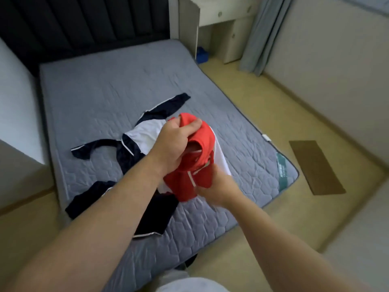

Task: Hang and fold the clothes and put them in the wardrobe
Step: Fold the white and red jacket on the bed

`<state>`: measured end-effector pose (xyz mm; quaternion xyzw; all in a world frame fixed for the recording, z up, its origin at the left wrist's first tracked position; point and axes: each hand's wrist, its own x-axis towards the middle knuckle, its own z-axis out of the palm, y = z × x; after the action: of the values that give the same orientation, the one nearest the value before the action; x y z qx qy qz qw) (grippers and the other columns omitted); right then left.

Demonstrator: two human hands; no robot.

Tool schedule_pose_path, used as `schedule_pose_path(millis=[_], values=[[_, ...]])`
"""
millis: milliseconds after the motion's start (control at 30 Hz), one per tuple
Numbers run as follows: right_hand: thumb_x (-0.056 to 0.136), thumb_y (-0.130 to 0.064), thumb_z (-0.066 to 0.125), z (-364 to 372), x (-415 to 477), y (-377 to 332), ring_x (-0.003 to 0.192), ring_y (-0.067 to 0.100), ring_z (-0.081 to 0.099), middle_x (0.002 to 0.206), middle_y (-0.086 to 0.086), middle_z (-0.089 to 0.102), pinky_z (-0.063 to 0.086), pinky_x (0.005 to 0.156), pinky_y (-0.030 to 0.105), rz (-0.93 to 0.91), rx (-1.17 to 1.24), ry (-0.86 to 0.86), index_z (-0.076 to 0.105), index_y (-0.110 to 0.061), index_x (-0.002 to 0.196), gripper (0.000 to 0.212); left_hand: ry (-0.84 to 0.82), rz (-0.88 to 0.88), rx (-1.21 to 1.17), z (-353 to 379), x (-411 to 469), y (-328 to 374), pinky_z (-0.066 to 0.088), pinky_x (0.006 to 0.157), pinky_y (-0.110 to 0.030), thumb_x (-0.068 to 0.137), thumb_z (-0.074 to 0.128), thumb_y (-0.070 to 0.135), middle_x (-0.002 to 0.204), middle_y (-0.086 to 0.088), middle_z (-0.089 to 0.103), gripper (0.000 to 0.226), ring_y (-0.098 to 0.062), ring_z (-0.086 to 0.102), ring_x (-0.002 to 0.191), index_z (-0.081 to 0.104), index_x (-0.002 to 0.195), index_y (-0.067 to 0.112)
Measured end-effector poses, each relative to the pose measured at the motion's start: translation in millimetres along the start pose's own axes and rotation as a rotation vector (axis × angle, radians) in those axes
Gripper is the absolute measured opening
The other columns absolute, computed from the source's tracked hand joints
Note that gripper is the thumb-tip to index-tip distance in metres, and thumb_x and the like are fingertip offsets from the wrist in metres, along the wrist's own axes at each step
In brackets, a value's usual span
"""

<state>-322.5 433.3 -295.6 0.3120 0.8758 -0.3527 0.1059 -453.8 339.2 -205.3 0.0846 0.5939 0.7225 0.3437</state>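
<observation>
Both hands on the red garment, held above the near half of the grey mattress.

My left hand is curled tight round its top and my right hand grips its lower edge. Bare floor runs along the mattress's right edge, with a brown mat there. A navy-and-white jacket lies spread beneath.

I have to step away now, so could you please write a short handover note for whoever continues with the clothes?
Left hand: grips the top of a bunched red top, held above the mattress.
Right hand: grips its lower part.
On the mattress: a navy and white jacket, spread out and unfolded; a dark garment nearer the person.
Done: nothing visibly folded or hung.
Left: fold or hang all three and put them away; no wardrobe in view.
</observation>
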Motion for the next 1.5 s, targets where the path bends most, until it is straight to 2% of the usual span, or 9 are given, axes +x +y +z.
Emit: schedule_pose_path(millis=[167, 300, 400, 500, 767, 1000, 1133, 1400, 1500], values=[[0.076, -0.072, 0.065, -25.2, -23.7, -7.4, 0.071, 0.01, 0.057, 0.079, -0.021, 0.051, 0.042, 0.057, 0.03, 0.017, 0.164, 0.289, 0.032, -0.025, 0.118, 0.071, -0.157, 0.094, -0.057, 52.1, -28.2, 63.9, 0.062, 0.067, -0.04, 0.099, 0.061, 0.014, 0.09, -0.014, 0.068, 0.013, -0.022, 0.069, 0.075, 0.068, 0.099, 0.003], [0.095, -0.038, 0.052, -57.3, -35.1, -3.1, 0.08, 0.026, 0.066, 0.082, -0.008, 0.058, 0.041, 0.061, 0.033, -0.045, 0.183, 0.524, 0.046, -0.015, 0.131, 0.043, -0.192, 0.203, 0.023, 79.9, -38.6, 88.8, 0.063, 0.068, -0.041, 0.099, 0.062, 0.016, 0.08, -0.007, 0.071, 0.011, -0.02, 0.07, 0.073, 0.069, 0.097, 0.007], [0.091, -0.019, 0.053, -85.5, -46.1, 2.7, 0.071, 0.016, 0.057, 0.086, -0.001, 0.067, 0.034, 0.062, 0.028, -0.149, 0.214, 0.635, 0.062, -0.02, 0.11, 0.022, -0.092, 0.308, 0.177, 87.7, -32.5, 99.8, 0.059, 0.056, -0.031, 0.098, 0.065, 0.023, 0.07, 0.003, 0.071, 0.013, -0.015, 0.068, 0.066, 0.072, 0.089, 0.017], [0.089, -0.022, 0.064, -108.0, -53.6, 10.6, 0.071, 0.025, 0.061, 0.079, 0.005, 0.068, 0.038, 0.057, 0.035, -0.128, 0.195, 0.572, 0.066, -0.017, 0.091, 0.006, -0.015, 0.323, 0.238, 88.0, -20.5, 109.6, 0.049, 0.049, -0.021, 0.095, 0.068, 0.027, 0.065, 0.005, 0.07, 0.017, -0.011, 0.066, 0.057, 0.073, 0.082, 0.018], [0.099, -0.04, 0.059, -170.4, -42.8, 31.4, 0.051, 0.013, 0.037, 0.052, -0.006, 0.045, 0.03, 0.05, 0.03, 0.012, 0.295, 0.503, 0.051, -0.011, 0.061, 0.049, 0.081, 0.248, 0.264, 90.4, 24.7, 120.5, 0.046, 0.044, -0.015, 0.093, 0.067, 0.031, 0.053, 0.012, 0.066, 0.016, 0.0, 0.062, 0.045, 0.071, 0.084, 0.019], [0.099, -0.032, 0.054, -241.9, -6.7, 38.4, 0.06, 0.016, 0.044, 0.067, -0.003, 0.05, 0.027, 0.05, 0.025, 0.04, 0.075, 0.707, 0.044, -0.017, 0.07, 0.034, 0.122, 0.274, 0.207, 101.7, 79.3, 130.6, 0.048, 0.05, -0.018, 0.09, 0.07, 0.024, 0.066, 0.005, 0.066, 0.014, -0.007, 0.062, 0.056, 0.068, 0.078, 0.017], [0.089, -0.053, 0.065, -271.5, 8.1, 41.8, 0.06, 0.02, 0.049, 0.064, -0.002, 0.053, 0.031, 0.05, 0.027, 0.009, -0.011, 0.725, 0.047, -0.017, 0.068, 0.046, 0.107, 0.341, 0.18, 105.6, 111.8, 137.2, 0.046, 0.049, -0.015, 0.087, 0.071, 0.021, 0.062, 0.006, 0.065, 0.015, -0.002, 0.06, 0.049, 0.067, 0.073, 0.019], [0.083, -0.053, 0.072, -333.4, 31.4, 84.6, 0.071, 0.024, 0.058, 0.077, 0.001, 0.059, 0.045, 0.059, 0.032, 0.031, -0.143, 0.619, 0.052, -0.021, 0.077, 0.038, -0.117, 0.366, 0.445, 123.0, 158.6, 120.6, 0.052, 0.069, -0.03, 0.083, 0.07, 0.053, 0.077, 0.001, 0.072, 0.035, -0.017, 0.069, 0.073, 0.071, 0.082, 0.018], [0.087, -0.058, 0.064, -362.4, 42.6, 109.5, 0.075, 0.026, 0.059, 0.083, 0.002, 0.059, 0.047, 0.062, 0.034, 0.052, -0.275, 0.634, 0.051, -0.02, 0.079, 0.041, -0.387, 0.553, 0.798, 142.3, 154.2, 111.3, 0.054, 0.069, -0.016, 0.075, 0.074, 0.068, 0.093, 0.017, 0.073, 0.039, -0.004, 0.071, 0.084, 0.069, 0.099, 0.039]])
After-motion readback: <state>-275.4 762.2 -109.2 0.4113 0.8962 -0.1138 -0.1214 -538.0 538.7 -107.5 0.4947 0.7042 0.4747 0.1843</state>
